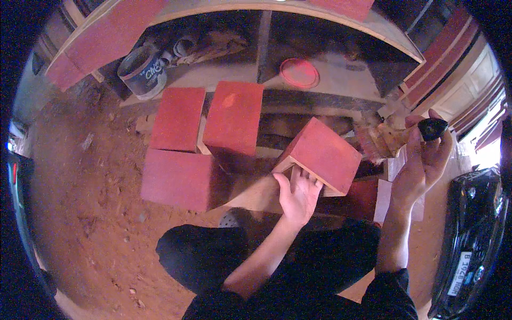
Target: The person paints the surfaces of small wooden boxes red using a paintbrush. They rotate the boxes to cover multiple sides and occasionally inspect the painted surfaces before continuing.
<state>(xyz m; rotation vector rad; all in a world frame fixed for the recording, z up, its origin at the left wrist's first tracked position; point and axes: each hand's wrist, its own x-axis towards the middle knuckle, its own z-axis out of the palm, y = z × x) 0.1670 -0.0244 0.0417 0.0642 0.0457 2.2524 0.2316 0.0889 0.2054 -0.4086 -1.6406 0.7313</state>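
Red-painted wooden box (319,154) tilts on left hand (297,194), fingers tucked inside (thin grip); right hand (424,154) clutches paintbrush (386,140). Box may slip, smearing wet paint.

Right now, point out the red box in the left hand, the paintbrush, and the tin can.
red box (326,152), head view, on its red top face.
paintbrush (373,140), head view, on its bristles.
tin can (142,72), head view, on its side wall.
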